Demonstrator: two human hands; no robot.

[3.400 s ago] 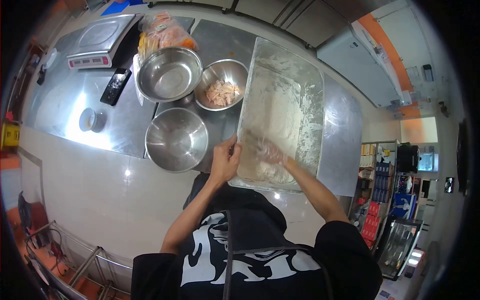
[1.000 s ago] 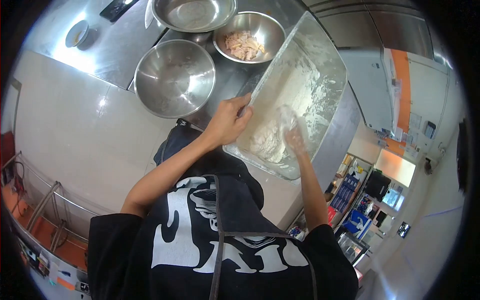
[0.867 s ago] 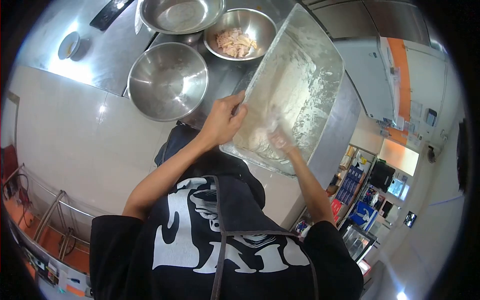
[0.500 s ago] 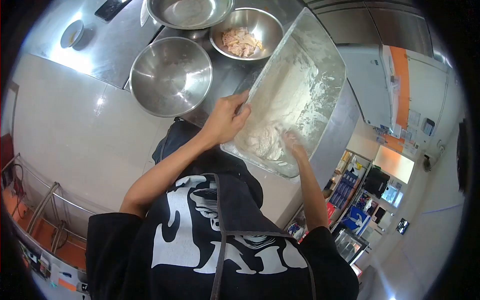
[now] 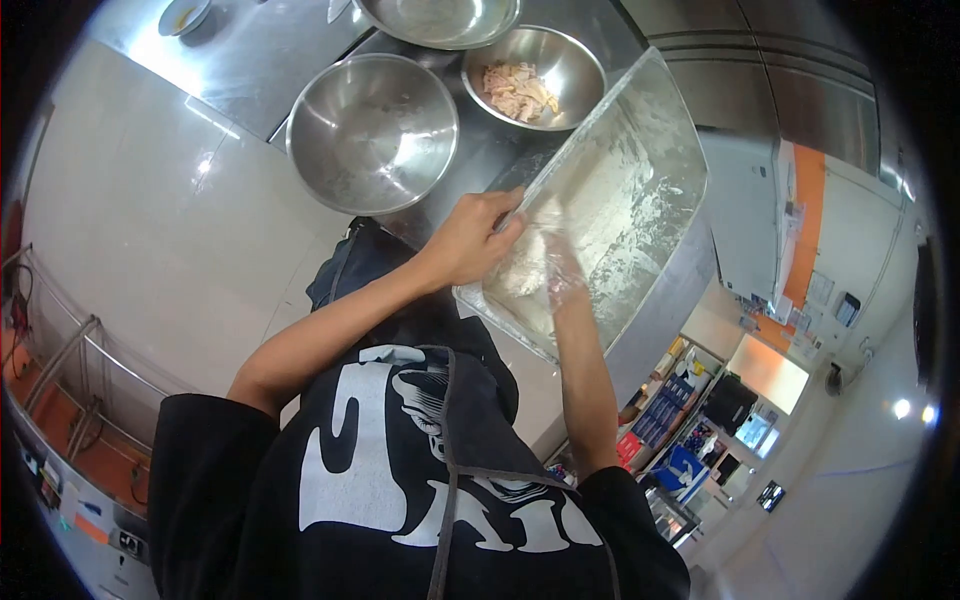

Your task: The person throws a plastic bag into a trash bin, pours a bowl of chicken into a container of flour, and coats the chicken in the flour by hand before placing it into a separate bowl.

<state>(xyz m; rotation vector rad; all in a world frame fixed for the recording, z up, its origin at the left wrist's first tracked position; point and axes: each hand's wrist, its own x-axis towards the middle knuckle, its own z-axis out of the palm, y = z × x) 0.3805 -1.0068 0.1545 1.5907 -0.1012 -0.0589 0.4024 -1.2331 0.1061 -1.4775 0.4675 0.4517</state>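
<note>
A rectangular metal pan (image 5: 672,130) holds white flour (image 5: 605,210), with more flour smeared over its inner walls. My left hand (image 5: 470,240) grips the pan's near left rim, thumb on the inner side and fingers curled over the edge. Inside the pan, at its near end, my right hand (image 5: 563,275) reaches down into a floury mound (image 5: 524,268). A clear plastic glove seems to cover this hand. Its fingers are blurred and whitened, so what they hold, if anything, does not show.
Left of the pan stands a large steel bowl (image 5: 372,135) with light residue. Behind it are another steel bowl (image 5: 440,20) and a bowl (image 5: 590,75) containing pale raw meat pieces (image 5: 520,92). A small dish (image 5: 184,16) sits on the far left counter. Stocked shelves (image 5: 675,400) stand to the right.
My right hand has moved left and farther into the pan, across the floury mound. My left hand keeps its grip on the rim. The whole view has shifted slightly.
</note>
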